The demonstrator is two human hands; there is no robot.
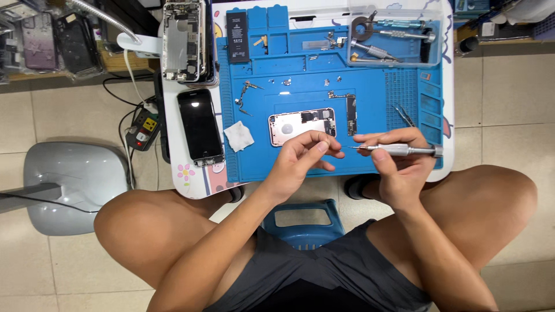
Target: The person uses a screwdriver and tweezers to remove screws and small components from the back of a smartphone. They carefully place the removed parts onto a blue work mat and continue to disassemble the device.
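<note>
**Hands and screwdriver above an opened phone on a repair mat**

The right hand [399,164] grips a slim silver screwdriver [399,151] held level, its fine tip pointing toward the left hand [306,156]. The left hand's thumb and fingertips [324,145] are pinched together just beside that tip; whether anything small sits between them cannot be told. Just beyond the left hand lies an opened phone body [300,125], back shell down, on a blue repair mat [289,75]. A narrow circuit board [351,112] lies beyond the gap between the hands. Tweezers [404,115] rest just beyond the right hand. Farther off, past the left hand, lie a white wipe [239,136] and a detached black screen [200,126].
</note>
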